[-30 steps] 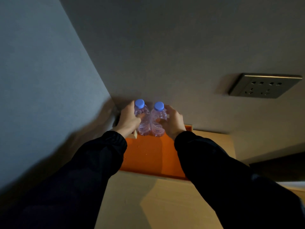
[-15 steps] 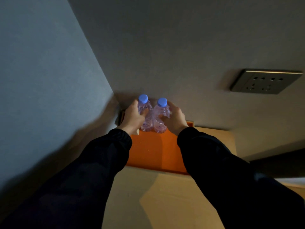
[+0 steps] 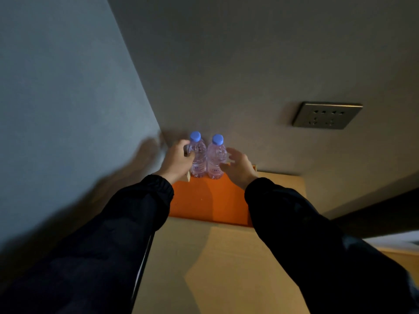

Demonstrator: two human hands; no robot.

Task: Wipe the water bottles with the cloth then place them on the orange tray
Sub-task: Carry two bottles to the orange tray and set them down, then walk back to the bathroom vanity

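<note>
Two clear water bottles with blue caps stand upright side by side at the far end of the orange tray point(image 3: 208, 200), close to the wall corner. My left hand point(image 3: 178, 160) curls around the left bottle point(image 3: 199, 155), thumb on its front. My right hand point(image 3: 238, 165) hovers just right of the right bottle point(image 3: 215, 158) with fingers spread and straight, a small gap between them. No cloth is in view.
The tray lies on a light wooden tabletop point(image 3: 226, 268) pushed into the corner of two grey walls. A metal socket plate point(image 3: 326, 115) is fixed on the wall to the right. A dark gap runs along the table's left edge.
My right hand has let go of the right bottle and drawn back a little, fingers opening. My left hand still grips the left bottle. Both bottles stay standing.
</note>
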